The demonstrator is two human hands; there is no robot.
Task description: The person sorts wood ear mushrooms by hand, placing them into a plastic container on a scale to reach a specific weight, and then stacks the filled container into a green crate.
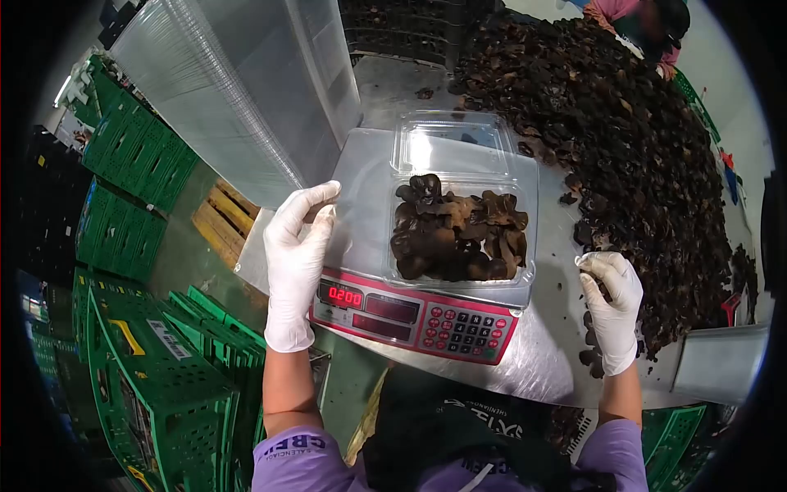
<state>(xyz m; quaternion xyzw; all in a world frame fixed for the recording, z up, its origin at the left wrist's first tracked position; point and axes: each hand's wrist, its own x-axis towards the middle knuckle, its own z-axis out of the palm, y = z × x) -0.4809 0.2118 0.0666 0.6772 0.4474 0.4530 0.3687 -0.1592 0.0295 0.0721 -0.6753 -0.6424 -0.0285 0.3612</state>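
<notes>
A clear plastic clamshell box (525, 277) lies with its lid raised on the scale (369, 340), whose red display appears to read 0.200. Dark wood ear mushrooms (459, 234) fill its base. To the left of the box, my gloved left hand (297, 258) hovers by the scale's display, thumb and fingers apart, holding nothing. My gloved right hand (613, 307) is at the near edge of the mushroom pile (648, 164), fingers curled toward the thumb. Something dark shows between them; I cannot make out whether it is a held piece.
A tall stack of clear plastic boxes (229, 90) stands behind my left hand. Green crates (156, 361) and a wooden pallet (225, 217) are at the left. Another person (648, 25) leans over the pile's far side. A light-coloured container (721, 361) sits at the right edge of the metal table.
</notes>
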